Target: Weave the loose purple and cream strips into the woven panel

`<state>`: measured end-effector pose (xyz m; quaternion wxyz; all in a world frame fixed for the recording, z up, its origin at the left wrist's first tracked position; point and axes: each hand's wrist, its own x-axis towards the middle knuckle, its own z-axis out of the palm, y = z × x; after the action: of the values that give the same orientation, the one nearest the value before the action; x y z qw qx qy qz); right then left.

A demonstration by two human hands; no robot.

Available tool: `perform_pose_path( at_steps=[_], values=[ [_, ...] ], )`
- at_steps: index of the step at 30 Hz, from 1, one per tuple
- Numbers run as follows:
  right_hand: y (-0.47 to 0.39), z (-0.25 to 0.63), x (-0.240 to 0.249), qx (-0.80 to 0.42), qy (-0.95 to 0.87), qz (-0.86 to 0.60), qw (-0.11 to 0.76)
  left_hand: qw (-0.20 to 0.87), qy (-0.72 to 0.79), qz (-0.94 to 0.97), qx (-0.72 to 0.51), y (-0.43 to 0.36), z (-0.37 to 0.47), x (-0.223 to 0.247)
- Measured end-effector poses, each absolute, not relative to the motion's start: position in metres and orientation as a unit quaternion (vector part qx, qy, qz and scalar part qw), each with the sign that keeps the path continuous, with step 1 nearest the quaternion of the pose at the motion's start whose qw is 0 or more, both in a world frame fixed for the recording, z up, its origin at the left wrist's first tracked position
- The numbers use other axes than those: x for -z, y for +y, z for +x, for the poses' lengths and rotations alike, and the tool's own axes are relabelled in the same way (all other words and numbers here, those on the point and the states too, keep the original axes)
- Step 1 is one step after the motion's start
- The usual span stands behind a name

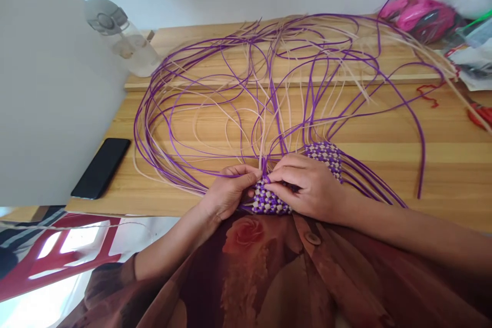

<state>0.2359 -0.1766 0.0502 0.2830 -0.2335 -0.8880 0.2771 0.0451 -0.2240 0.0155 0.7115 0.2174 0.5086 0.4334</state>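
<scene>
Likely weaving: left fingers (247,180) grip woven piece (272,205); right fingers (283,193) pinch purple strand (267,180) at its far edge. Next calls for snugging.

Soft, even light covers my counter (376,143), with a small dark shadow under my right hand (313,184). Glare whitens the lower left. The wide lens leans my bottle (119,36) outward; the pink bundle (417,13) looks slightly blurred.
</scene>
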Motion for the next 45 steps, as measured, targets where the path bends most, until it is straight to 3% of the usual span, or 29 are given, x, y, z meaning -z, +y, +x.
perform_pose_path(
  at_steps=[4,9,14,21,30,37,41,45],
  values=[
    [-0.187,0.246,-0.068,-0.444,-0.847,-0.231,0.182,0.710,0.513,0.210,-0.434,-0.226,0.045,-0.013],
    [-0.192,0.250,-0.072,-0.469,-0.824,-0.192,0.254,0.719,0.504,0.214,-0.429,-0.224,0.046,-0.012],
    [-0.193,0.252,-0.067,-0.551,-0.798,-0.182,0.162,0.704,0.512,0.215,-0.442,-0.226,0.046,-0.010],
    [-0.195,0.252,-0.060,-0.608,-0.752,-0.175,0.186,0.743,0.489,0.226,-0.396,-0.220,0.045,-0.026],
    [-0.190,0.251,-0.051,-0.760,-0.582,-0.289,0.029,0.675,0.550,0.241,-0.429,-0.220,0.054,-0.012],
    [-0.157,0.248,-0.061,-0.733,-0.608,-0.306,-0.015,0.680,0.542,0.286,-0.404,-0.216,0.047,-0.018],
    [-0.131,0.239,-0.058,-0.692,-0.585,-0.421,0.039,0.686,0.531,0.282,-0.410,-0.216,0.048,-0.022],
    [-0.126,0.218,-0.050,-0.664,-0.632,-0.398,0.040,0.689,0.539,0.277,-0.396,-0.214,0.050,-0.022]
  ],
)
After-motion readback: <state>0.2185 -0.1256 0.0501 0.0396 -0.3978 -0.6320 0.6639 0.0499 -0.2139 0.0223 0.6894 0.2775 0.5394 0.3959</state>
